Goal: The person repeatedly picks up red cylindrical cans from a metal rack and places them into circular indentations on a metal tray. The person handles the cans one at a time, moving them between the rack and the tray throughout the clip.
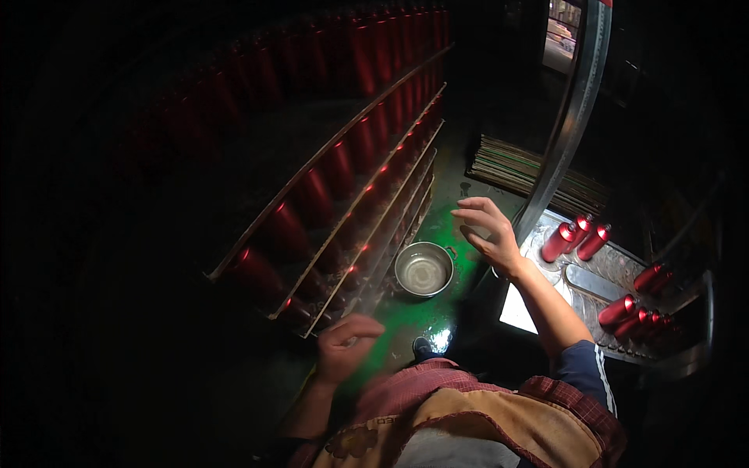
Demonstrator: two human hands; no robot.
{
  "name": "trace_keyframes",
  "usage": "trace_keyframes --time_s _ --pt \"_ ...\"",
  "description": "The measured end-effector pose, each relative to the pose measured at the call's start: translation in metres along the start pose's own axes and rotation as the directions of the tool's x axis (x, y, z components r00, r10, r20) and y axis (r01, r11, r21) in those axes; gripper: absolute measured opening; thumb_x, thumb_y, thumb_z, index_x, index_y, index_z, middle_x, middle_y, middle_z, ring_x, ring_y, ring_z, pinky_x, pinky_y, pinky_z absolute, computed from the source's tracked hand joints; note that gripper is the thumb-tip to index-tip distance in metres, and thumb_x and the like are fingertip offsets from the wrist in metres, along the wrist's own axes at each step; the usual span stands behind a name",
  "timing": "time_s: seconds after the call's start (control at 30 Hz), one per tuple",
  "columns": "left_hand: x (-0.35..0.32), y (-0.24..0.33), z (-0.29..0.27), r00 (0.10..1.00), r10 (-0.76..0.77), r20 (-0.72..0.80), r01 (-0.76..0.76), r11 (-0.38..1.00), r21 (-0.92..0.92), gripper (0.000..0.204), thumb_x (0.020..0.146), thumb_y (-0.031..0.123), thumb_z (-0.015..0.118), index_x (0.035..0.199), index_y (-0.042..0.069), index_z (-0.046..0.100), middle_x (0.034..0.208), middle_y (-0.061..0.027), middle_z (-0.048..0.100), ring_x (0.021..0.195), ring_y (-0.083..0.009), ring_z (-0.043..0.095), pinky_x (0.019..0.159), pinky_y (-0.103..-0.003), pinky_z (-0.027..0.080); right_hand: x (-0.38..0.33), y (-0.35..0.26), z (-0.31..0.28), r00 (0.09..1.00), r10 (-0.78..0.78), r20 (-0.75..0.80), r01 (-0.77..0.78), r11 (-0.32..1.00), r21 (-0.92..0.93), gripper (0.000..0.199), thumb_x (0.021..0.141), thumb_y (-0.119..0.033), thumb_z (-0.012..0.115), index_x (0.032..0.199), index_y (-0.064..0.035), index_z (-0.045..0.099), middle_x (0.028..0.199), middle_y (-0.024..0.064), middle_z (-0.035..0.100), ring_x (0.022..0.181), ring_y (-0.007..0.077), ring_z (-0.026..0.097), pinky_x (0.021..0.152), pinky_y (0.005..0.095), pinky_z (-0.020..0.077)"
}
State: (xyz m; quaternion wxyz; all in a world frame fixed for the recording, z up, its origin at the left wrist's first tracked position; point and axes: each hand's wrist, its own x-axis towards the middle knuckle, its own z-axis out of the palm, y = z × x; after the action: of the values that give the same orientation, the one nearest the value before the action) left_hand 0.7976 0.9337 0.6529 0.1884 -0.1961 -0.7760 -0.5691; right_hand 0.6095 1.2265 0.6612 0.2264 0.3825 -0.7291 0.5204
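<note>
While the right hand (491,233) is released (near the metal pan (424,250)), I cannot tell if the blurred left hand (343,349) grips.

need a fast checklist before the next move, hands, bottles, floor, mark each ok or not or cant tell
1. Bare right hand free: ok, nothing between its curled, parted fingers.
2. Bare left hand free: cannot tell, motion blur.
3. Three shiny red cylindrical bottles on the bright worktable upright: ok, they appear to stand.
4. Green floor ahead unobstructed: not ok, a round silver metal pot stands there.
5. Floor dry near the dark shoe: cannot tell, there is a bright glare beside it.
6. Upper-left shelf stock in order: cannot tell, too dark.
</note>
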Motion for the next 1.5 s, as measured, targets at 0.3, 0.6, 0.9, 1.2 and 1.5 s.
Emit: trace_keyframes --time_s 0.3,0.6,0.9,1.2,1.5 --pt "0.137 0.224 -0.213 0.884 0.355 -0.304 0.116 0.464 0.878 0.032 0.095 0.019 0.059 0.127 0.015 0.064 0.13 -0.0086 0.056 0.118 -0.0219 0.056 0.096 -0.036 0.05 0.304 -0.04 -0.021 0.841 -0.527 -0.122 0.428 0.786 -0.446 0.049 0.083 -0.027 0.074 0.131 -0.0277 0.062 0.138 0.0141 0.049 0.131 0.0338 0.044 0.104 0.0455 0.0453" --pt "0.303 0.344 -0.052 0.925 0.132 -0.358 0.31 0.284 0.907 0.057 0.085 0.041 0.072 0.137 0.024 0.057 0.136 -0.0176 0.051 0.124 -0.0338 0.054 0.105 -0.04 0.044 0.345 -0.076 -0.282 0.959 -0.264 0.099 0.282 0.883 -0.376 0.048 0.082 -0.046 0.074 0.127 -0.0303 0.063 0.12 0.0212 0.058 0.115 0.0401 0.056 0.099 0.0469 0.0475" --pt "0.256 0.353 -0.012 0.82 0.451 -0.352 0.236 0.294 0.926 0.052 0.081 0.026 0.078 0.13 0.022 0.061 0.126 -0.0145 0.057 0.116 -0.0313 0.059 0.097 -0.04 0.049 0.283 -0.103 -0.309 0.886 -0.437 -0.154 0.354 0.852 -0.385 0.048 0.077 -0.033 0.076 0.124 -0.0269 0.064 0.112 0.0161 0.055 0.107 0.0354 0.058 0.091 0.0425 0.0499" --pt "0.072 0.307 -0.041 0.509 0.792 -0.336 -0.194 0.486 0.852 0.064 0.086 0.038 0.067 0.141 0.014 0.045 0.148 -0.0186 0.041 0.129 -0.0398 0.048 0.095 -0.055 0.054 0.149 -0.066 -0.227 0.787 0.083 -0.611 0.224 0.885 0.408 0.044 0.086 -0.013 0.074 0.129 -0.0085 0.063 0.111 0.0036 0.064 0.099 0.0143 0.061 0.095 0.0278 0.0465" --pt "0.07 0.197 0.102 0.898 0.13 -0.421 -0.262 0.926 -0.273 0.072 0.078 0.038 0.074 0.138 0.013 0.044 0.144 -0.0205 0.044 0.121 -0.0368 0.053 0.098 -0.053 0.052 0.029 0.0 -0.196 0.674 0.713 -0.195 -0.019 0.28 0.96 0.03 0.092 -0.031 0.065 0.113 -0.009 0.063 0.108 0.0059 0.066 0.097 0.0194 0.065 0.084 0.0412 0.0567"
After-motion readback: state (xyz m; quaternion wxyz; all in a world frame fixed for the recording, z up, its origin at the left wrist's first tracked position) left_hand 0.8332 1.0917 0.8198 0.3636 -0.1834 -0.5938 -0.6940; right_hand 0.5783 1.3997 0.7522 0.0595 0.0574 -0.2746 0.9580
